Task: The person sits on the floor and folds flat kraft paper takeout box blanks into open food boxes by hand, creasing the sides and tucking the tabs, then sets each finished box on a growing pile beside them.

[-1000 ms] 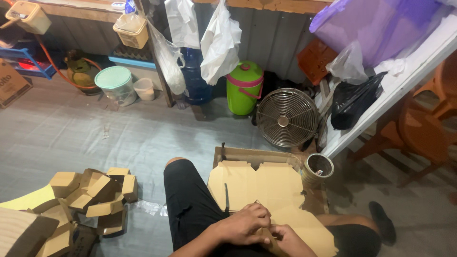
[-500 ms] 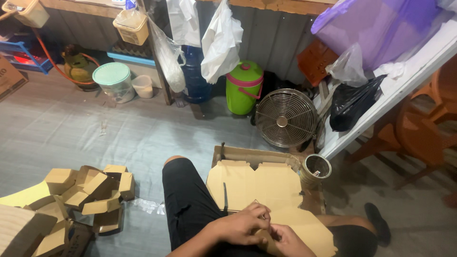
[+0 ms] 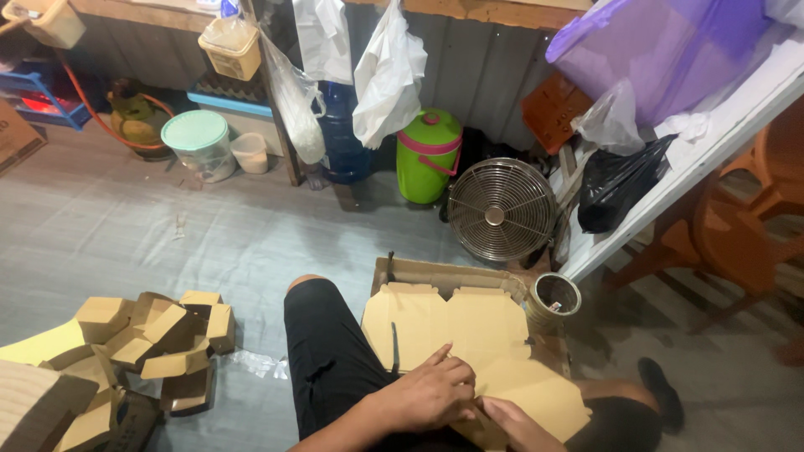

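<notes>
- A flat cardboard blank (image 3: pixel 469 335) is laid over the lap and a shallow box (image 3: pixel 435 274) on the floor, near and right of centre
- The left hand (image 3: pixel 431 393) is pressed on the near edge of the blank, its fingers (image 3: pixel 440 356) curled and one pointed far; the card is pinched at its edge
- The right hand (image 3: pixel 515 423) is seen only in part at the near edge, touching the left hand and the blank; whether it is clenched on the card cannot be told
- Black shorts (image 3: pixel 327 360) are worn on the leg to the left of the blank
- A tape roll (image 3: pixel 554 297) is stood just beside the blank's far right corner
- A heap of folded small boxes (image 3: pixel 159 343) is piled on the floor at near left, well apart from the hands
- A round metal fan (image 3: pixel 501 209) is stood far of the blank, with a green jug (image 3: pixel 427 155) to its left
- A lidded pale tub (image 3: pixel 199 144) and a small cup (image 3: pixel 249 152) are set at far left
- White plastic bags (image 3: pixel 387 71) are hung from a wooden ledge above the jug
- A black bag (image 3: pixel 618 180) is hung at the edge of a white worktop (image 3: pixel 712 142) on the right
- A purple sheet (image 3: pixel 662 50) is spread at far right
</notes>
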`<state>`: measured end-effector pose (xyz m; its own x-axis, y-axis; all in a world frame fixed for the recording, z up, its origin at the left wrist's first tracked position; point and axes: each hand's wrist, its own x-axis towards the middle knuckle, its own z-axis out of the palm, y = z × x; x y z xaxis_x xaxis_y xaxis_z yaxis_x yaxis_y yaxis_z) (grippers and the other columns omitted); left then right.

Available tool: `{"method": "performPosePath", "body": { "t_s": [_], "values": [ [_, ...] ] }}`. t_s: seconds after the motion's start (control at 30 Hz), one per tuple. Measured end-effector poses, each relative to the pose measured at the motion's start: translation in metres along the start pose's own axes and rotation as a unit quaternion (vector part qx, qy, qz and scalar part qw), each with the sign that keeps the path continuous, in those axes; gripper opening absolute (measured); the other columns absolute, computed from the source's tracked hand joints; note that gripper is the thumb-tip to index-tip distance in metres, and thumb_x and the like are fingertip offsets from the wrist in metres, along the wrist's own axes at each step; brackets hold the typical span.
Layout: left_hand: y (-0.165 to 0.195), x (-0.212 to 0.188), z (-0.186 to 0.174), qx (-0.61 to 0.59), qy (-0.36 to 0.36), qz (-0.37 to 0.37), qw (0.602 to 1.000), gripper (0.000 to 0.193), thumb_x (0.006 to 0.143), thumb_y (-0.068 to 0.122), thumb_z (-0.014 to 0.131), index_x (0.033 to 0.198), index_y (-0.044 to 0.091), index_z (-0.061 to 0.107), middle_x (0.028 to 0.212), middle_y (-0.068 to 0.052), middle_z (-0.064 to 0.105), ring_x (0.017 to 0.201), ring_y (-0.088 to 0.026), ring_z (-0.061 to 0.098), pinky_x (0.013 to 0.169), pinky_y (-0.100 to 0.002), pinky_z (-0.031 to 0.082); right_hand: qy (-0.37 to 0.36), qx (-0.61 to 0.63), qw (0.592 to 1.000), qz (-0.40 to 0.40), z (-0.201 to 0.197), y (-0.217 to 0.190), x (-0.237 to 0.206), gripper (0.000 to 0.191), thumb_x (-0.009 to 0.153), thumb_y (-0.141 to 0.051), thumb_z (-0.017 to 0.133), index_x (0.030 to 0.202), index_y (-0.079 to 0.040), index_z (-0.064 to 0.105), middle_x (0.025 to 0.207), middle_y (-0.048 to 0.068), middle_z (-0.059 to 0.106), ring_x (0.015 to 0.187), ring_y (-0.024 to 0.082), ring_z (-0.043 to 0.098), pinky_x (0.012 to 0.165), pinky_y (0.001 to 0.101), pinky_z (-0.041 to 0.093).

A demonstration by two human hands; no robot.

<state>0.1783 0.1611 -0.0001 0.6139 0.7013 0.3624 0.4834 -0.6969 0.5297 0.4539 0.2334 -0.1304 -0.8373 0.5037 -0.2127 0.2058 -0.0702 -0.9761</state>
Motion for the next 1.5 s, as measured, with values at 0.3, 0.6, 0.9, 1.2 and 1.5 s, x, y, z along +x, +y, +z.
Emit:
{"method": "performPosePath", "body": {
  "t_s": [0.3, 0.6, 0.9, 1.2, 1.5],
  "values": [
    [0.007, 0.012, -0.014, -0.095, 0.025, -0.107, 0.989, 0.055, 0.103, 0.032, 0.059, 0.150, 0.007, 0.043, 0.155, -0.019, 0.047, 0.151, -0.037, 0.037, 0.123, -0.056, 0.024, 0.150, -0.049, 0.986, -0.048, 0.015, -0.033, -0.001, 0.038, 0.091, -0.010, 0.071, 0.127, 0.001, 0.063, 0.116, 0.009, 0.073, 0.110, 0.016, 0.067, 0.096, 0.0322, 0.053],
    [0.014, 0.015, -0.011, 0.009, 0.177, -0.034, 0.984, 0.053, 0.094, 0.030, 0.066, 0.143, 0.010, 0.054, 0.136, -0.024, 0.050, 0.128, -0.040, 0.046, 0.106, -0.055, 0.034, 0.240, 0.178, 0.950, -0.087, 0.008, 0.005, 0.019, 0.034, 0.097, -0.010, 0.064, 0.129, 0.002, 0.060, 0.118, 0.015, 0.070, 0.107, 0.022, 0.067, 0.092, 0.0380, 0.055],
    [0.019, 0.009, -0.012, -0.135, 0.249, 0.006, 0.959, 0.013, 0.088, 0.014, 0.084, 0.099, 0.010, 0.078, 0.092, -0.004, 0.062, 0.088, -0.023, 0.062, 0.077, -0.034, 0.052, 0.338, 0.348, 0.837, -0.252, 0.045, -0.070, 0.016, 0.042, 0.096, -0.007, 0.061, 0.136, -0.001, 0.050, 0.125, 0.016, 0.065, 0.112, 0.027, 0.066, 0.093, 0.0446, 0.054],
    [0.037, 0.025, -0.009, 0.010, 0.413, 0.039, 0.910, 0.024, 0.078, 0.012, 0.090, 0.093, 0.009, 0.072, 0.085, -0.003, 0.065, 0.076, -0.022, 0.066, 0.065, -0.033, 0.055, 0.349, 0.296, 0.826, -0.329, 0.063, -0.053, 0.017, 0.033, 0.097, 0.005, 0.060, 0.130, 0.007, 0.056, 0.121, 0.022, 0.066, 0.108, 0.031, 0.068, 0.092, 0.0444, 0.056],
    [0.041, 0.033, -0.003, -0.219, 0.388, -0.112, 0.888, 0.015, 0.077, 0.004, 0.082, 0.083, 0.003, 0.069, 0.082, -0.007, 0.066, 0.075, -0.019, 0.064, 0.068, -0.031, 0.051, 0.367, 0.297, 0.821, -0.320, 0.066, -0.059, 0.013, 0.039, 0.094, 0.007, 0.058, 0.133, 0.007, 0.054, 0.126, 0.021, 0.065, 0.118, 0.030, 0.064, 0.104, 0.0441, 0.051]
  ]
}}
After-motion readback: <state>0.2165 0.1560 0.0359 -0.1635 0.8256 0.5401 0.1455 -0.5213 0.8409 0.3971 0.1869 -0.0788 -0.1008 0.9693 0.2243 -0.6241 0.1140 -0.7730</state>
